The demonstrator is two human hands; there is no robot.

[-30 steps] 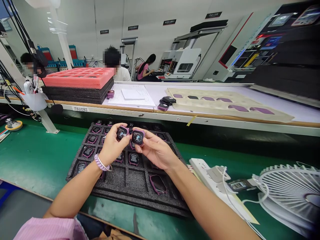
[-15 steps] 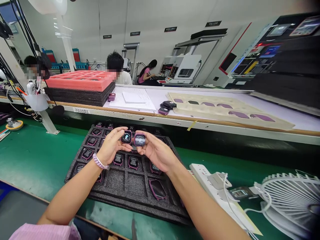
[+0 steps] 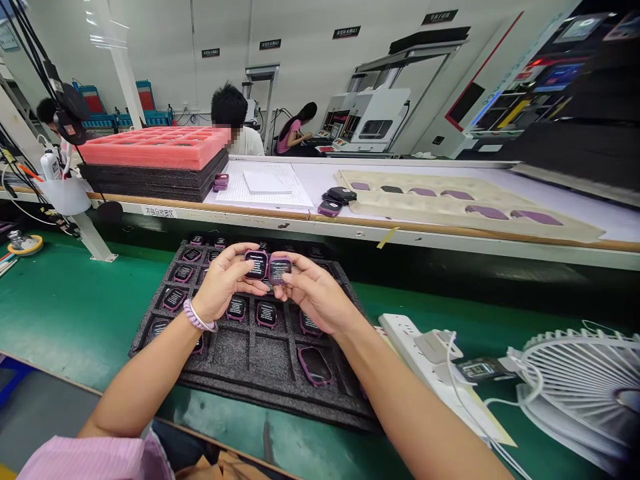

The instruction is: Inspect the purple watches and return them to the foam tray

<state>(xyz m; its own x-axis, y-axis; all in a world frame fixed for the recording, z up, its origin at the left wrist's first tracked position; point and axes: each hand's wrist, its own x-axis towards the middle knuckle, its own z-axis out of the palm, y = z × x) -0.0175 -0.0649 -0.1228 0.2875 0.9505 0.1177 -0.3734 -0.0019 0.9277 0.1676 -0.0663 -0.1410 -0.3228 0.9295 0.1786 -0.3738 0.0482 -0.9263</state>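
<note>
Two purple-framed smartwatch bodies without straps are held side by side above a dark foam tray (image 3: 235,383). My left hand (image 3: 225,280) is closed on the left smartwatch (image 3: 257,265), its thumb lying at the screen's edge. My right hand (image 3: 317,293) grips the right smartwatch (image 3: 279,270), thumb near the lower corner of its screen. White text lines show on both dark screens. Below, several more smartwatches (image 3: 267,314) sit in the tray's square pockets, most with lit text. A purple frame with a dark face (image 3: 315,366) leans in a front pocket.
A power strip (image 3: 400,333) and a white fan (image 3: 585,387) stand on the green bench to the right. Behind runs a shelf with red foam trays (image 3: 160,143), papers (image 3: 267,181), a beige tray (image 3: 475,200) and dark watches (image 3: 340,195). Two people sit beyond it; another is partly visible far left.
The left watch's screen went from a round dial to lines of text. Text now shows on the right watch too, and my right thumb has come onto its front. The view shifted slightly.
</note>
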